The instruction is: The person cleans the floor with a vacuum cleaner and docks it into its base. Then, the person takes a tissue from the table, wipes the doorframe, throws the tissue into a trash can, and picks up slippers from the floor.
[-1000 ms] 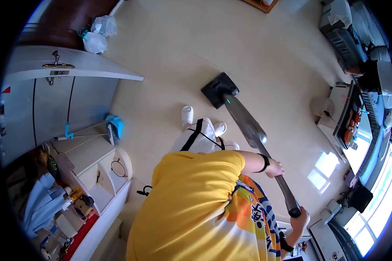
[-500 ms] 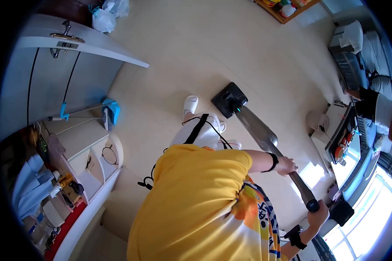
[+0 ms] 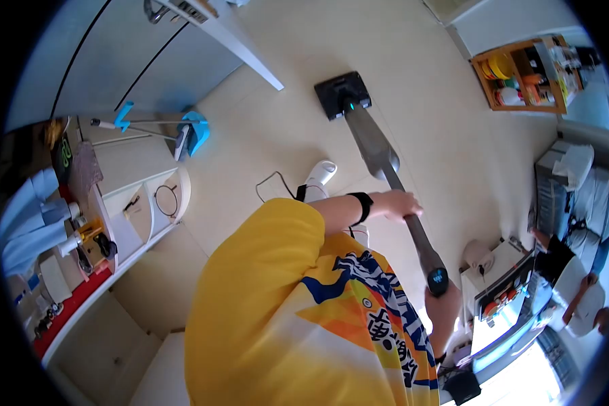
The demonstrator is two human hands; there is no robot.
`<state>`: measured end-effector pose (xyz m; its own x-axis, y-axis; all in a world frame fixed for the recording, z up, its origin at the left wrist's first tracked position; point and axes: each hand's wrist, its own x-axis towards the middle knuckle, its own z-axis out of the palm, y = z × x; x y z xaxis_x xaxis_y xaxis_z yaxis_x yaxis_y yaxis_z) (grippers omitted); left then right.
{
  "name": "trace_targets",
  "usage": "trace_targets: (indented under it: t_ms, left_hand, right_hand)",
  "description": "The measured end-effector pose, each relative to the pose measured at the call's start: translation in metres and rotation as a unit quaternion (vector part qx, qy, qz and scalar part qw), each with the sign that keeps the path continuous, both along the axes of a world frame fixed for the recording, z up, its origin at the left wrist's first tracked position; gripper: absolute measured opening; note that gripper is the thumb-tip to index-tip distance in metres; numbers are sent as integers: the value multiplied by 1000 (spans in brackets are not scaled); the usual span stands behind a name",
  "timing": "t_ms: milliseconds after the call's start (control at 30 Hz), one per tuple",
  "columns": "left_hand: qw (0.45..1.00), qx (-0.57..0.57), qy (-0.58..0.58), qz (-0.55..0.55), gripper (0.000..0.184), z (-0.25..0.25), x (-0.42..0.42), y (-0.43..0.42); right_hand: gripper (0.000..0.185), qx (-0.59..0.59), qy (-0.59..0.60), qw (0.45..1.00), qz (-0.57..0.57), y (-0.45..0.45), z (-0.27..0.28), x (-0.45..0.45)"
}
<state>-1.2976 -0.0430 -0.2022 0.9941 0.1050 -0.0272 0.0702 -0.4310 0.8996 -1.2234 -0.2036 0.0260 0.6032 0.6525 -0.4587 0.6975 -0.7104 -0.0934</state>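
A grey stick vacuum cleaner (image 3: pixel 369 139) runs slantwise across the view, its black floor head (image 3: pixel 343 95) flat on the beige floor. My left hand (image 3: pixel 399 204) is closed around the upper part of its tube, the arm reaching across from the yellow sleeve. At the top end of the handle, just below the small lit display, my right hand (image 3: pixel 442 310) is wrapped around the grip. A black band circles my left wrist. White slippers (image 3: pixel 323 172) show on my feet beneath the tube.
A half-open door (image 3: pixel 250 57) and a blue dustpan (image 3: pixel 197 134) are at the upper left, above a cluttered cabinet (image 3: pixel 125 169). A wooden shelf (image 3: pixel 494 105) stands upper right. Another person (image 3: pixel 578 291) is at the right, near a table (image 3: pixel 487 331).
The view has turned, shifting the door and cabinet. The floor head has moved up and left in view, away from my feet. Both hands keep hold of the vacuum cleaner.
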Motion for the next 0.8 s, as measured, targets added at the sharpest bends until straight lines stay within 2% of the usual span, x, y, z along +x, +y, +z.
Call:
trace_targets:
  t_ms: [100, 167, 233, 400, 533, 567, 600, 667, 700, 733, 767, 800]
  left_hand:
    - [996, 22, 10, 90, 13, -36, -24, 43]
    - [994, 51, -14, 97, 16, -58, -47, 74]
    - [984, 75, 11, 162, 15, -87, -70, 92]
    - [947, 158, 159, 229, 11, -72, -99, 143]
    - [931, 198, 175, 253, 9, -54, -67, 127]
    - [934, 182, 162, 263, 9, -64, -53, 115]
    - [930, 174, 150, 287, 11, -88, -34, 97]
    - [940, 126, 167, 270, 20, -73, -6, 60]
    - [947, 148, 111, 262, 28, -61, 4, 41]
    - [961, 123, 67, 238, 39, -81, 18, 27]
    - [966, 50, 120, 223, 48, -50, 22, 30]
    - [955, 52, 89, 280, 51, -48, 20, 43]
  right_hand:
    - [21, 1, 86, 996, 29, 40, -43, -12]
    - [25, -28, 150, 988, 34, 59, -78, -25]
    - [30, -62, 183, 979, 70, 82, -111, -45]
    - [35, -57, 211, 970, 110, 136, -146, -67]
    - [32, -42, 222, 965, 134, 131, -138, -22]
    - [32, -58, 217, 962, 154, 122, -137, -3]
    - [32, -73, 211, 959, 175, 110, -137, 16]
    - [31, -101, 189, 954, 211, 77, -140, 63]
    - [31, -111, 177, 952, 222, 58, -143, 87]
    - [30, -130, 161, 954, 216, 39, -145, 113]
    - [30, -147, 147, 956, 207, 21, -146, 138]
    - [31, -165, 142, 957, 194, 2, -140, 161]
